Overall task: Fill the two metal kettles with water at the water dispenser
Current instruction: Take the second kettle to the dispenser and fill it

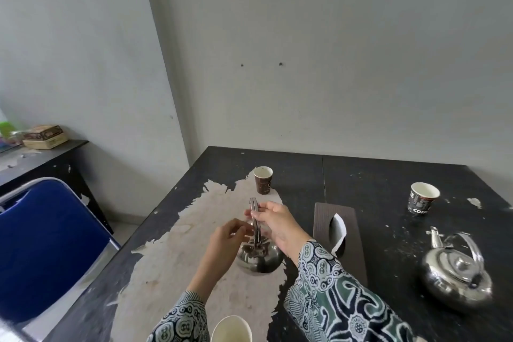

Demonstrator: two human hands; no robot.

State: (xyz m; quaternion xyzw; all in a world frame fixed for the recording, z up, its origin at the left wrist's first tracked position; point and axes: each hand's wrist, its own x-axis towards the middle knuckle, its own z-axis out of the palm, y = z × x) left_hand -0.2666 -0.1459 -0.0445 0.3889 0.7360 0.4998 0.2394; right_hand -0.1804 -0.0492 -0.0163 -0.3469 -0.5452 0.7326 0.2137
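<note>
Head view shows the near kettle (pixel 259 255) on the table (pixel 374 175) at about 6 o'clock; the right hand (pixel 277 222) grips its raised handle, and the left hand (pixel 229 236) reaches in with fingers curled, perhaps at the lid. The second kettle (pixel 455 276) sits lidded at 4 o'clock. No dispenser is visible, so a carry looks likely; a loose lid could slip off. Paper cups (pixel 263 179) look empty; the kettles' contents are hidden.
</note>
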